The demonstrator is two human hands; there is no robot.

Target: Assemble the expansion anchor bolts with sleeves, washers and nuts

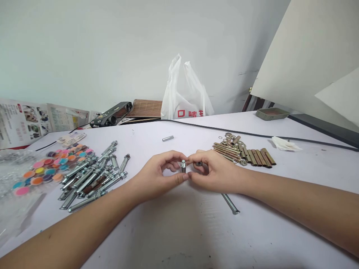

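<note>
My left hand [159,173] and my right hand [213,173] meet at the middle of the white table [179,231]. Between their fingertips stands a short silver bolt with a nut on it [183,164], pinched by my left thumb and forefinger. My right hand's fingers are curled around a small dark metal part [199,163] right beside the bolt. A long silver bolt [230,203] lies on the table under my right wrist.
A pile of silver anchor bolts [92,175] lies at the left, with coloured round discs [50,166] beyond it. Brass-coloured bolts, sleeves and washers [244,151] lie at the right. A loose silver sleeve [167,138], a black cable [252,133], a white plastic bag [185,97] and a grey tray [272,113] sit farther back.
</note>
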